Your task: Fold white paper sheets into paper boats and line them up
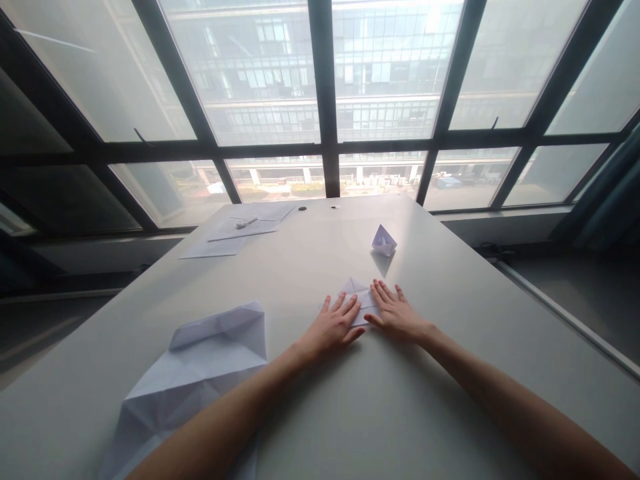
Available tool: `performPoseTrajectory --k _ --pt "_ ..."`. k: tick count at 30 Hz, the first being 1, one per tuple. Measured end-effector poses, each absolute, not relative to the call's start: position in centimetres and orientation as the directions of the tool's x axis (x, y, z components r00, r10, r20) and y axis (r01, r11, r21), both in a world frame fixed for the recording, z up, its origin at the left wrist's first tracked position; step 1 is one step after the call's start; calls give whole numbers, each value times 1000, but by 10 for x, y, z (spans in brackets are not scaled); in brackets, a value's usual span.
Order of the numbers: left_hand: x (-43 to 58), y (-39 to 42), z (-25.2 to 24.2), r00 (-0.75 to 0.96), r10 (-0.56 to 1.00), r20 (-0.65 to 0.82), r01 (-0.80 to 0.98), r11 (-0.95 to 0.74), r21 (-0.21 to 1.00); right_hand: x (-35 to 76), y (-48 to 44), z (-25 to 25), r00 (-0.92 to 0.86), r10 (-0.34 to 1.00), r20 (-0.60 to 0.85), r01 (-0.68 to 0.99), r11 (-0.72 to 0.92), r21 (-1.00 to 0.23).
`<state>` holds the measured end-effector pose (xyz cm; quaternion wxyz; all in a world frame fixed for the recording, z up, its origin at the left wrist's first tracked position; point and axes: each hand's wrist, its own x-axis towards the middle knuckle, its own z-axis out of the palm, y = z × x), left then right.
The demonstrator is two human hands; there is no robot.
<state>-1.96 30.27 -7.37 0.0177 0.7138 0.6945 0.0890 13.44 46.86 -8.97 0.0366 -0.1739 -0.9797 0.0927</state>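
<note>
A small folded sheet of white paper (367,307) lies flat on the table, with a pointed top edge and crease lines showing. My left hand (336,321) rests on its left side, fingers spread and stretched out. On the right side, my right hand (395,312) lies flat with its fingers extended and its thumb toward the left hand. Both hands press on the paper from above and cover its two ends. Beyond the right hand stands a folded paper boat (383,241), upright on the table.
A large creased sheet of paper (200,367) lies at the left, partly under my left forearm. Farther back on the left are flat paper sheets (215,247) with a small whitish object (246,223) on top. The white table (450,280) reaches toward tall windows (260,73); a curtain (600,187) hangs at right.
</note>
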Motion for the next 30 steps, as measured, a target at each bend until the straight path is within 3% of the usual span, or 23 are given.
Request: performPoseTrajectory --k 4,9,15,23,30 --pt "-19 302 -72 24 995 100 987 -39 155 137 466 -87 -907 410 99 392 906 -161" --pt "-20 304 -75 18 991 133 985 -40 166 135 457 -80 -928 238 285 207 969 -134" --pt "-21 305 -76 20 991 130 985 -42 170 129 453 -79 -977 174 125 134 952 -277" --pt "-21 303 -79 -18 988 154 994 2 106 128 459 -84 -949 305 84 273 924 -269" --pt "-20 303 -80 -43 990 134 993 28 112 129 462 -85 -945 310 105 271 921 -279"
